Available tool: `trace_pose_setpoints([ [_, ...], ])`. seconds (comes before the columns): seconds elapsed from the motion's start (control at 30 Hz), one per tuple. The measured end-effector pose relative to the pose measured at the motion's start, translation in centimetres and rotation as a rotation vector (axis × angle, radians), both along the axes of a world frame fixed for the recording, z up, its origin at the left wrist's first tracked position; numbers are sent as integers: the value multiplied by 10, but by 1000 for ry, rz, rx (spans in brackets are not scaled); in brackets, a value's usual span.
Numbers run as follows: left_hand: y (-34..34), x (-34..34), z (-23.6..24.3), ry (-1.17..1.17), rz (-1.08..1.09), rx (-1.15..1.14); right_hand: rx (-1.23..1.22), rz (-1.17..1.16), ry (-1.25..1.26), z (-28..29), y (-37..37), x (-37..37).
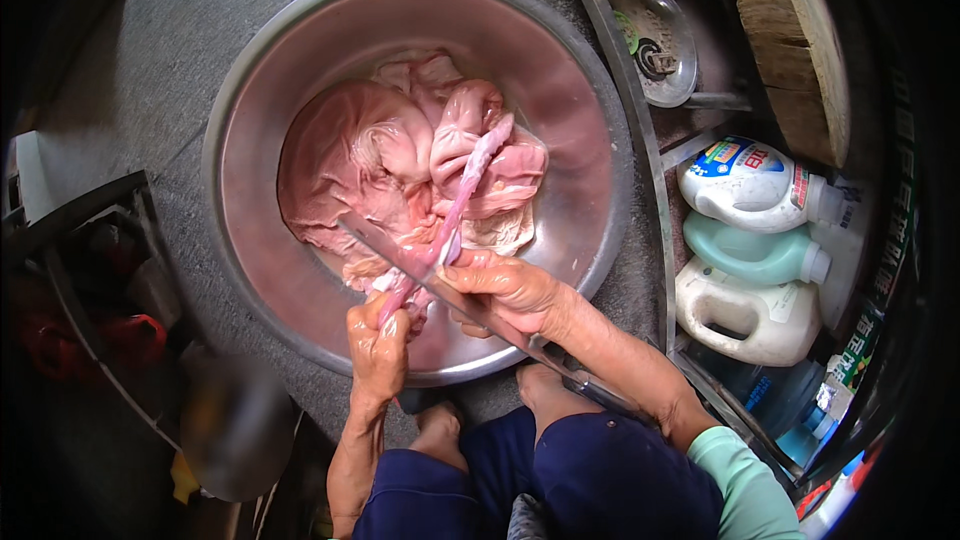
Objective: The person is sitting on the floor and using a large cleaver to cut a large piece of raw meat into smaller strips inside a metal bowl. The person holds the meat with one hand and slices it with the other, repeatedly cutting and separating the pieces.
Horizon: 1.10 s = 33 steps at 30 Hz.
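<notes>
A wide steel basin sits on the concrete floor with a heap of pale pink raw offal in it. A long pink strip of intestine runs from the heap down to my left hand, which is closed around its lower end. A long knife lies slanted across the basin's near side, its tip to the upper left and its dark handle under my right forearm. My right hand is closed over the blade, its fingertips pressing the strip where it crosses the steel. My bare feet rest just below the basin's rim.
To the right, behind a metal frame, lie three plastic detergent jugs, white and teal. A round wooden chopping block and a small metal lid are at the upper right. Red items sit in a dark rack on the left.
</notes>
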<state>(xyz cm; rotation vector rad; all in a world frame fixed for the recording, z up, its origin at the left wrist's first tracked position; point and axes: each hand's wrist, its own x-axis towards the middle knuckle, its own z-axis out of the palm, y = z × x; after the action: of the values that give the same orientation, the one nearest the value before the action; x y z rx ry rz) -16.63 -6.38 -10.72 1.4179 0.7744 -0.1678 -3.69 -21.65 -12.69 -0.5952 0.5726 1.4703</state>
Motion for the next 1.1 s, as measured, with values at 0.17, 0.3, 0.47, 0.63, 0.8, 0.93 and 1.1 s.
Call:
trace_pose_setpoints([
  [0.17, 12, -7, 20, 47, 275, -198, 309, -83, 16, -12, -15, 22],
  [0.3, 34, 7, 26, -85, 360, -139, 339, -154, -115, -25, -35, 46],
  [0.47, 77, 64, 26, -255, 321, -78, 448, -234, -253, -16, -49, 64],
  [0.63, 81, 90, 11, -145, 149, 445, 413, -234, -302, -17, -64, 61],
  [0.8, 13, 94, -21, -264, -308, 612, 323, -235, -304, -6, -73, 62],
  [0.93, -35, 112, -69, -437, -496, 800, 208, -254, -284, 5, -70, 59],
  [1.1, -17, 101, -71, -355, -628, 683, 172, -254, -268, 14, -76, 64],
])
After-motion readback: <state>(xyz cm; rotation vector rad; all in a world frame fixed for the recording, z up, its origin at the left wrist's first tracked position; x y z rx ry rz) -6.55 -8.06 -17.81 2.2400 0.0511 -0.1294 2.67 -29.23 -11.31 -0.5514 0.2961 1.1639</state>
